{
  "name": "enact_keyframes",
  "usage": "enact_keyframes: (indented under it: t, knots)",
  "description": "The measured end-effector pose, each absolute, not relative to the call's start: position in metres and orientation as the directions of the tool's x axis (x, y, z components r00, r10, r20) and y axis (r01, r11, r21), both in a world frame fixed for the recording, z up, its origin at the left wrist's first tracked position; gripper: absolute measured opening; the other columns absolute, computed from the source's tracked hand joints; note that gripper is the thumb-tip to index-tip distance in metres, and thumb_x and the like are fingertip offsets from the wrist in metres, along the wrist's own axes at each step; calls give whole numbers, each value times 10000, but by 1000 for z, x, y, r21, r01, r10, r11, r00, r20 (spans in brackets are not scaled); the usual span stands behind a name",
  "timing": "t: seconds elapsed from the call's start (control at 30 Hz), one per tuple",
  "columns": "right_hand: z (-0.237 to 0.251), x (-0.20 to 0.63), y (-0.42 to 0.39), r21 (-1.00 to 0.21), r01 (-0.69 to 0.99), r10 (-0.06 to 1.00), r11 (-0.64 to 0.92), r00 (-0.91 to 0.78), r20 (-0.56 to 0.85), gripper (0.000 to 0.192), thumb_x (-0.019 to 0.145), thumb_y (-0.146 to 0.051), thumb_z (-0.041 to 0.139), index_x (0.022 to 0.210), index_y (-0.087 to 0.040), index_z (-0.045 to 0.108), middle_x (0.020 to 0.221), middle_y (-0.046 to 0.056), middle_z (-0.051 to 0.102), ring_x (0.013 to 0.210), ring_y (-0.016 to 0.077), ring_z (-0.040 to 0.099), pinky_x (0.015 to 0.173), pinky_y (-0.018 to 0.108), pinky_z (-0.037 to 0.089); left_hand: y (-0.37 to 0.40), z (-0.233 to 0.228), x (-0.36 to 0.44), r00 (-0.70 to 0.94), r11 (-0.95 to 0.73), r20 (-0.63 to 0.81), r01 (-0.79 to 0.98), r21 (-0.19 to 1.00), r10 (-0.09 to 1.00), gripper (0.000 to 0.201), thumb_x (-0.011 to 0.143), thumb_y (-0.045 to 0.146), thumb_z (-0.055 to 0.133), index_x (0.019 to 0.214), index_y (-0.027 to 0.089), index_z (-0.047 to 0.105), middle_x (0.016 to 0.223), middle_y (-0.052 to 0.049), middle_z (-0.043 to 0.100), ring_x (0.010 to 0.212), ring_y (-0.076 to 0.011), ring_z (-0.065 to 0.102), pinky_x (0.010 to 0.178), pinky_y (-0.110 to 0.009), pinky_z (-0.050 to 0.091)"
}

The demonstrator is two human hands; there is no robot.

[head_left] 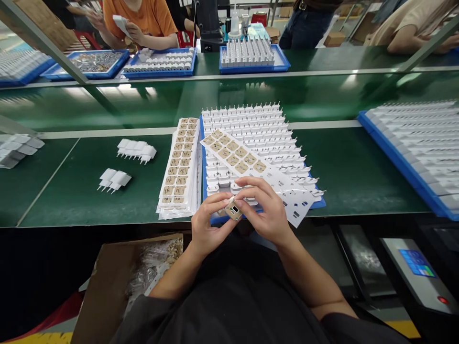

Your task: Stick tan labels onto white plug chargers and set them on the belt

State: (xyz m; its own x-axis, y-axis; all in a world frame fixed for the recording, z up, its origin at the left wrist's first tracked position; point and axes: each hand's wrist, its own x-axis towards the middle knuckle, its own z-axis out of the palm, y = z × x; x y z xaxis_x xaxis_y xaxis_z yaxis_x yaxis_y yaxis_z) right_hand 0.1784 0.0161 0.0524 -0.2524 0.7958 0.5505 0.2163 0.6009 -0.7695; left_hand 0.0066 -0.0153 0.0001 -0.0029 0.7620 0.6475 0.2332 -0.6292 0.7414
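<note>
Between my hands, just above the table's front edge, is a small white plug charger. Its port face is turned up towards me and bears a tan label with dark port openings. My left hand pinches the charger from the left. The thumb and fingers of my right hand are closed at its upper right edge. Beneath and beyond lies a blue tray of white chargers in rows, prongs showing. A partly used label sheet lies slantwise across them. Left of the tray is a stack of label sheets.
Loose chargers sit in two small groups on the green table. Another full tray stands at the right. An open carton with plastic scraps is below. Across the bench, a person in orange handles a white item.
</note>
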Motion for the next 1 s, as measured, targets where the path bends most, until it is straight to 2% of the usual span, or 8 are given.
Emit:
enact_keyframes:
  t: [0.07,0.13,0.23,0.33,0.4,0.5,0.7,1.0]
  knots:
    - [51,176,16,-655,267,707,707,-258,658,116,950,-154,626,993,-244,687,1121,90,701,1067,239,678,912,410,575,-18,3,6,-20,-579,599,232,782,800,524,757,79,822,1217,236,626,1201,-103,716,1145,-247,701,991,-418,589]
    - [49,174,16,-609,273,666,745,-257,700,126,943,-145,630,1005,-242,682,1049,80,693,1003,230,674,876,400,577,-20,5,5,-16,-552,570,228,802,822,499,767,94,820,1209,231,632,1189,-104,725,1143,-248,704,991,-411,588]
    - [46,172,15,-692,243,733,680,-220,643,124,941,-139,638,1000,-241,678,1020,69,688,975,217,673,877,391,573,-20,6,2,5,-571,584,222,791,812,522,767,76,812,1229,234,627,1208,-104,721,1159,-246,699,1005,-408,584]
    - [46,171,14,-848,89,840,523,-222,495,135,956,-169,624,1058,-247,667,1054,68,696,998,211,682,853,372,586,-19,5,-1,6,-607,622,227,762,783,556,755,45,808,1240,240,619,1230,-106,708,1179,-252,689,1022,-431,578]
    - [47,171,13,-901,1,867,434,-271,418,186,948,-189,635,1122,-250,659,1099,74,702,1038,218,683,836,361,590,-18,4,-1,4,-628,646,238,741,764,556,760,39,802,1242,242,614,1230,-107,702,1177,-252,689,1015,-436,583]
    - [49,170,12,-925,-17,877,379,-313,365,190,916,-177,666,1090,-253,677,1126,68,712,1075,219,678,887,366,571,-15,6,-1,29,-673,692,268,689,721,553,775,36,788,1255,245,608,1224,-107,701,1167,-243,691,1001,-434,594]
    - [48,167,12,-944,-95,901,317,-279,331,132,894,-153,667,945,-262,721,1056,42,733,1042,209,679,973,393,531,-11,9,-1,80,-766,800,361,532,594,584,756,20,805,1269,216,606,1189,-109,714,1172,-244,687,1006,-440,603]
    - [43,168,15,-962,-240,933,132,-298,203,65,901,-265,700,907,-258,764,1028,51,757,1041,221,694,963,397,550,-12,7,0,55,-748,795,383,542,604,553,787,73,808,1269,243,599,1174,-92,729,1141,-241,706,971,-459,626]
